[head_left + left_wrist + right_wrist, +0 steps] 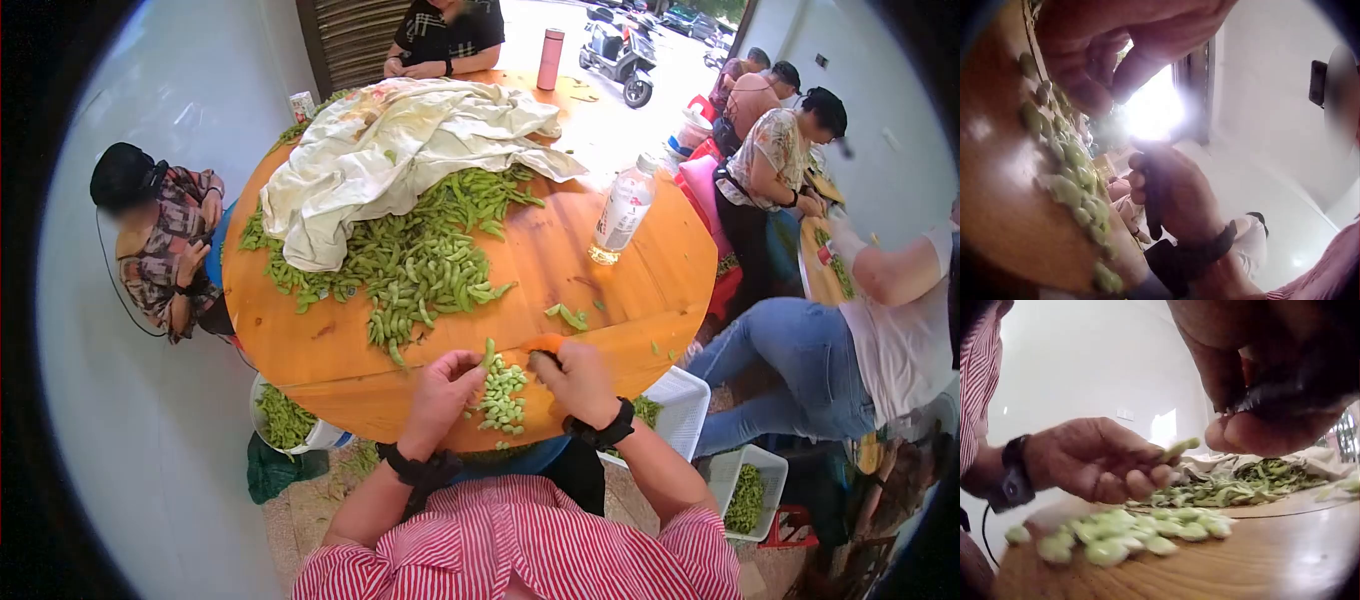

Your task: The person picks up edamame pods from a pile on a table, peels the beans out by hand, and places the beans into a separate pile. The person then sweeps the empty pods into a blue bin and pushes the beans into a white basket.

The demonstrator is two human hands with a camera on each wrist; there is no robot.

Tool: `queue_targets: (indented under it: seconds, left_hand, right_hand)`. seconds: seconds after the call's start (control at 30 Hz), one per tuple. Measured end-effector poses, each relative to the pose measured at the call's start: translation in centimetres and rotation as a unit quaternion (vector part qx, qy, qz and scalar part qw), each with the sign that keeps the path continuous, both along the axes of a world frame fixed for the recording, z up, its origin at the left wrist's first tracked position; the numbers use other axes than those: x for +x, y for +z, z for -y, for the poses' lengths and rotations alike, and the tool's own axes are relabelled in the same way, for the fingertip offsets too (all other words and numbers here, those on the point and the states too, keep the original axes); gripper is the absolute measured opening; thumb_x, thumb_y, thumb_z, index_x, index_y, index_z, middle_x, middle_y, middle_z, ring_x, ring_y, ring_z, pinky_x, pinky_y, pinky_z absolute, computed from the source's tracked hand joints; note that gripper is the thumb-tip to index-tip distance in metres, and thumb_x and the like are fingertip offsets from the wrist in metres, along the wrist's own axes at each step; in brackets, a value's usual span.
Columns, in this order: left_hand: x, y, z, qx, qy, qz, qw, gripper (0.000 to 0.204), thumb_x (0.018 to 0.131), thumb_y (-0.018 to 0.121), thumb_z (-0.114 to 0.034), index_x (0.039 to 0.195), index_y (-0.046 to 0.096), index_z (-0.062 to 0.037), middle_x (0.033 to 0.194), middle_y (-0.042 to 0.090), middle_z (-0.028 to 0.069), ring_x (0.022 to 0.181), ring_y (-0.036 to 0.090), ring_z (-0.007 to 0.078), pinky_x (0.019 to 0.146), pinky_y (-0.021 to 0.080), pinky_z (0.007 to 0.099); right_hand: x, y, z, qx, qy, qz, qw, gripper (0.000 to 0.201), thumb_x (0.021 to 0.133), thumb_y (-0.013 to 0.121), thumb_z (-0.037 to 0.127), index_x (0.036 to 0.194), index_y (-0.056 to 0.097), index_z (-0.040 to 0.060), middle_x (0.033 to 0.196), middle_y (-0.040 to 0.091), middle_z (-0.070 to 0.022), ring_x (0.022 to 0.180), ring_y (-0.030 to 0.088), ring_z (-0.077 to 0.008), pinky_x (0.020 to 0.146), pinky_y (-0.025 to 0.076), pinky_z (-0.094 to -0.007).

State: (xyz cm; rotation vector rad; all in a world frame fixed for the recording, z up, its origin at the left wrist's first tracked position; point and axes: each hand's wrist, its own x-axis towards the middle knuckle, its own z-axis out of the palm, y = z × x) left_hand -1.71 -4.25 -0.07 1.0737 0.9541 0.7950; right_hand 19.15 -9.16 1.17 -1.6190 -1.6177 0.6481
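In the head view my left hand (445, 392) pinches a green pod (489, 352) between thumb and fingers; its tip also shows in the right wrist view, as a pod (1182, 449) at the fingertips. Across a small pile of shelled beans (503, 395), my right hand (582, 382) grips a dark tool (1154, 203), seen best in the left wrist view. Something orange (543, 343) shows by that hand. The beans (1141, 532) lie on the wooden table, below both hands. Beyond them is a large heap of pods (430, 265), partly under a white cloth (370, 150).
A drink bottle (622, 212) and a pink flask (549, 60) stand on the round table (560, 245). Loose pods (568, 317) lie right of the heap. Baskets (685, 405) and a bucket (325, 435) stand below the edge. Several people sit or stand around.
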Motion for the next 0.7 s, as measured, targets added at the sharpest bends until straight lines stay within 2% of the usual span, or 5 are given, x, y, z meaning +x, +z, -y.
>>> queue_targets:
  seconds: [0.03,0.1,0.33,0.47,0.7]
  left_hand:
    - [0.1,0.1,0.2,0.006,-0.018,0.01,1.0,0.021,0.091,0.064,-0.012,0.107,0.062,0.001,0.082,0.062,-0.0022,0.067,0.055,0.0025,0.055,0.045,0.0181]
    - [0.4,0.0,0.4,0.01,-0.038,0.022,0.999,0.021,0.091,0.064,-0.012,0.107,0.062,0.001,0.083,0.062,-0.0022,0.067,0.055,0.0021,0.055,0.044,0.0177]
    - [0.7,-0.8,1.1,0.093,-0.013,-0.021,0.995,0.018,0.087,0.065,-0.006,0.103,0.065,0.0031,0.084,0.061,0.0,0.074,0.058,0.0077,0.067,0.047,0.0219]
    - [0.9,-0.1,1.2,0.234,-0.014,-0.082,0.969,0.019,0.082,0.067,-0.003,0.099,0.065,0.0046,0.085,0.061,0.0048,0.076,0.059,0.0108,0.068,0.048,0.0244]
    - [1.1,0.3,1.4,0.315,-0.008,-0.122,0.941,0.019,0.08,0.067,-0.001,0.098,0.065,0.0043,0.084,0.061,0.0102,0.072,0.061,0.0172,0.065,0.048,0.0268]
  right_hand:
    - [-0.6,-0.1,0.0,-0.004,-0.004,0.0,1.0,0.02,0.09,0.058,0.011,0.106,0.065,0.0012,0.077,0.068,-0.0067,0.064,0.061,-0.0122,0.061,0.049,-0.0263]
    - [-1.5,-0.1,-0.1,-0.023,0.009,-0.121,0.992,0.02,0.086,0.061,0.016,0.099,0.066,0.0013,0.072,0.063,-0.0204,0.064,0.063,-0.0322,0.06,0.049,-0.0386]
    - [-1.7,0.6,-0.3,-0.13,0.035,-0.221,0.966,0.022,0.086,0.06,0.01,0.102,0.064,-0.0034,0.069,0.064,-0.0084,0.061,0.061,-0.0114,0.057,0.049,-0.0295]
    - [-1.8,1.1,-0.2,-0.141,0.028,-0.225,0.964,0.022,0.086,0.059,0.009,0.103,0.064,-0.0039,0.07,0.064,-0.0076,0.06,0.061,-0.0114,0.056,0.049,-0.0286]
    - [-1.4,0.1,-0.2,-0.138,0.03,-0.182,0.973,0.019,0.083,0.06,0.011,0.092,0.065,-0.0055,0.061,0.058,-0.0114,0.055,0.058,-0.0133,0.053,0.047,-0.0316]
